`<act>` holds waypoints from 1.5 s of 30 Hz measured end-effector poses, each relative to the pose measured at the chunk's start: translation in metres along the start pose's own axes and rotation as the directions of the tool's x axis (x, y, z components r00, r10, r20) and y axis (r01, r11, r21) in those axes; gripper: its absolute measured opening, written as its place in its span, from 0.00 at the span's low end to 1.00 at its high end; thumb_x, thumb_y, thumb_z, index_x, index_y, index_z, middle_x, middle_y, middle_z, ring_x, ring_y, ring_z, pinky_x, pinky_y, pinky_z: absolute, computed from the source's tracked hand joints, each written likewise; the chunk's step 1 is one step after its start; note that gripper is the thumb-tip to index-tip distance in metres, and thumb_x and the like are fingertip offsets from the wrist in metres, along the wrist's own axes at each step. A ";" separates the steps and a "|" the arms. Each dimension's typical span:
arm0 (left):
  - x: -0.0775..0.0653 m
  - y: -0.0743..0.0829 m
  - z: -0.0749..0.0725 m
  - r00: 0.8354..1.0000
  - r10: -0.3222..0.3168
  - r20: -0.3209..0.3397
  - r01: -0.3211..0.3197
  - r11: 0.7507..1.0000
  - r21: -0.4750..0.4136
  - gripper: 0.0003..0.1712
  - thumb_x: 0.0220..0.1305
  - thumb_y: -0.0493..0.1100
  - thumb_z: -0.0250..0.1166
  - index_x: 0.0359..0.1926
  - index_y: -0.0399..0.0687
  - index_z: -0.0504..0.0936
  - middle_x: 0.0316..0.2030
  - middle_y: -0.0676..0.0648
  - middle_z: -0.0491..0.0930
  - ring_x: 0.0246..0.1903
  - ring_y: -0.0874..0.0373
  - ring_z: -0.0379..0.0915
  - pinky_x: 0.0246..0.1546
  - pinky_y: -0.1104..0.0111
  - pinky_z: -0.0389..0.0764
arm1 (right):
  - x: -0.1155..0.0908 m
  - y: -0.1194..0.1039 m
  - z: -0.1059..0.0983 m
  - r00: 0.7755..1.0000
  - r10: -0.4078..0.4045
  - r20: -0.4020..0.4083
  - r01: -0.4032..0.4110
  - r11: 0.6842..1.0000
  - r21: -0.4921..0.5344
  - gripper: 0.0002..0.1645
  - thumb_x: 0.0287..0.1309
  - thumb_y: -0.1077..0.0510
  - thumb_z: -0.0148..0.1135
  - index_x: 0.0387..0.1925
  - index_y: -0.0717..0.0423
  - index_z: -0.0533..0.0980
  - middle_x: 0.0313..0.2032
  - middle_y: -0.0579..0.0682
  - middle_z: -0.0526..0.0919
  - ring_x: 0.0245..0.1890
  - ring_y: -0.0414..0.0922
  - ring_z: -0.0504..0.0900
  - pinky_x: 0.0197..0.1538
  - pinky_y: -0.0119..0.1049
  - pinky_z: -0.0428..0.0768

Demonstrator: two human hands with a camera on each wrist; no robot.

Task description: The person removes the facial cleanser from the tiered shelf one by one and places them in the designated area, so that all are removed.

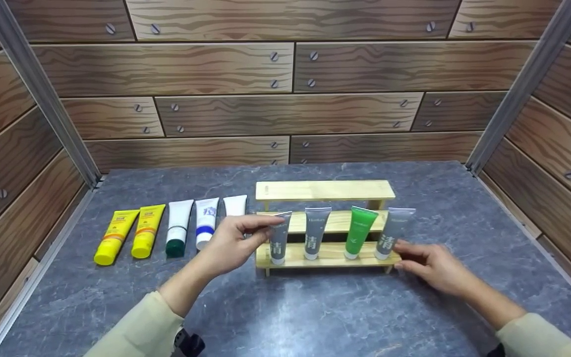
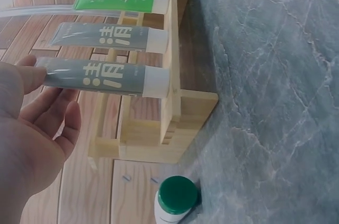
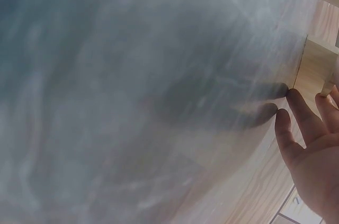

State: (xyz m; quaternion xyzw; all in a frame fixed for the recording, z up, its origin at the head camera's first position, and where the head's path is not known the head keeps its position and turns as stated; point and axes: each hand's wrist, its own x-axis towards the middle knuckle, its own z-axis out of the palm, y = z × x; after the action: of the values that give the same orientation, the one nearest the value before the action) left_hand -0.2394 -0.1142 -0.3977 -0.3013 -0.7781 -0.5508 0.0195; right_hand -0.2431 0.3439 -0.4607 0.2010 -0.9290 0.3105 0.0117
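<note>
With thumb and fingers my left hand pinches the upper end of a grey squeeze tube. The tube stands cap down at the left end of the lowest step of a wooden tiered rack. Along that step stand another grey tube, a green tube and a rightmost grey tube, all on white caps. My right hand is at the rack's right end, its fairly straight, spread fingers touching around the corner, low by the tabletop.
Left of the rack lie two yellow tubes, a white tube with a green cap, a white-and-blue tube and a white tube partly behind my left hand. Wood-patterned walls enclose the grey marbled table.
</note>
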 end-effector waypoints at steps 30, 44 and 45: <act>-0.008 -0.009 -0.004 0.971 -0.145 -0.188 0.131 0.988 -0.087 0.25 0.67 0.31 0.73 0.64 0.44 0.86 0.48 0.40 0.88 0.42 0.51 0.85 0.37 0.66 0.85 | -0.002 0.001 0.001 1.000 0.016 0.008 -0.016 1.000 0.015 0.30 0.66 0.46 0.73 0.62 0.61 0.82 0.66 0.64 0.78 0.65 0.66 0.78 0.67 0.63 0.70; -0.042 -0.006 -0.039 0.911 -0.321 -0.260 0.281 0.943 -0.179 0.25 0.65 0.29 0.74 0.63 0.38 0.85 0.49 0.38 0.88 0.42 0.53 0.82 0.43 0.70 0.85 | 0.000 0.001 0.001 1.000 -0.014 -0.009 0.014 1.000 0.004 0.29 0.66 0.48 0.73 0.61 0.62 0.83 0.64 0.64 0.80 0.63 0.65 0.80 0.66 0.61 0.72; -0.044 -0.006 -0.040 0.907 -0.330 -0.262 0.289 0.940 -0.182 0.26 0.65 0.29 0.74 0.63 0.38 0.85 0.49 0.38 0.88 0.43 0.53 0.82 0.43 0.71 0.85 | 0.000 0.001 0.001 1.000 -0.012 -0.009 0.012 1.000 0.007 0.29 0.66 0.48 0.73 0.61 0.61 0.83 0.64 0.64 0.80 0.64 0.64 0.80 0.66 0.61 0.72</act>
State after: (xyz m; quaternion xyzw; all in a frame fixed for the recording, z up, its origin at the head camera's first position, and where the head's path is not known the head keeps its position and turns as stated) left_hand -0.2186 -0.1702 -0.4033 -0.0909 -0.7643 -0.6379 0.0241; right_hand -0.2432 0.3438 -0.4618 0.2053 -0.9266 0.3145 0.0171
